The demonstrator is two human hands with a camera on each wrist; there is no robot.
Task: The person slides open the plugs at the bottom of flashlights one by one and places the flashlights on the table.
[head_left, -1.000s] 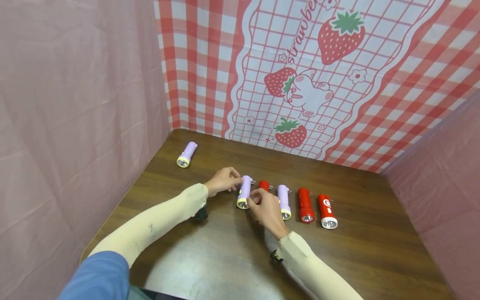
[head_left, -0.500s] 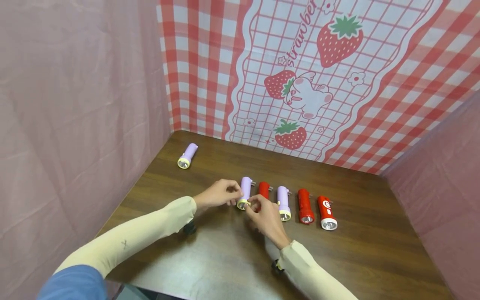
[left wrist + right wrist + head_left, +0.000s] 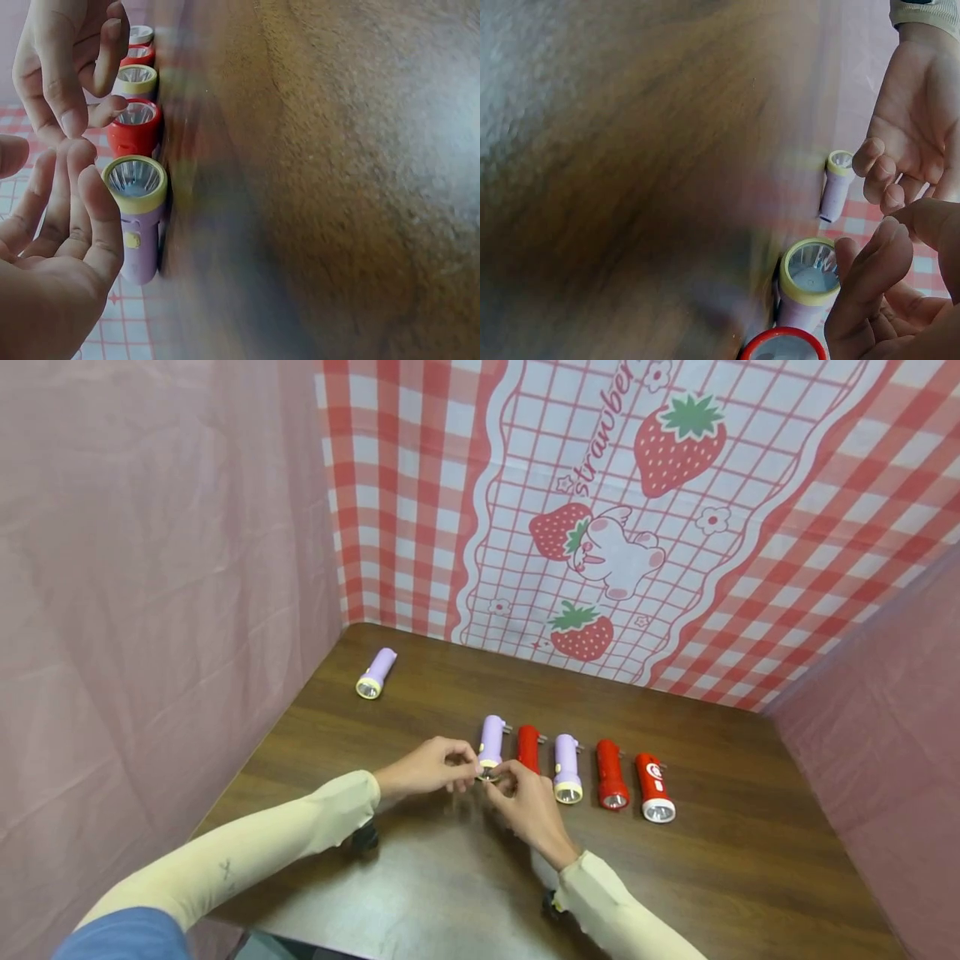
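Note:
My left hand (image 3: 426, 767) and right hand (image 3: 534, 806) come together at the lens end of a lilac flashlight (image 3: 491, 739), whose lens is partly hidden by fingers in the head view. In the left wrist view, the fingertips of both hands meet just above its pale yellow lens rim (image 3: 135, 201). The left fingers (image 3: 101, 217) are loosely bent, with nothing between them. The right index finger points down toward the left fingertips, its other fingers loosely curled and no object showing in them. The flashlight lies on the table, plug prongs at its far end.
To the right lie a red flashlight (image 3: 528, 747), a second lilac one (image 3: 567, 764), another red flashlight (image 3: 612, 772) and a red-and-white one (image 3: 655, 787), in a row. A separate lilac flashlight (image 3: 377, 672) lies far left on the wooden table (image 3: 420, 893). A strawberry-print cloth (image 3: 405, 527) hangs behind.
My left hand has moved from the flashlight's tail end toward me, down to its lens end beside the right hand. The right hand has hardly moved, and the flashlights stay in place.

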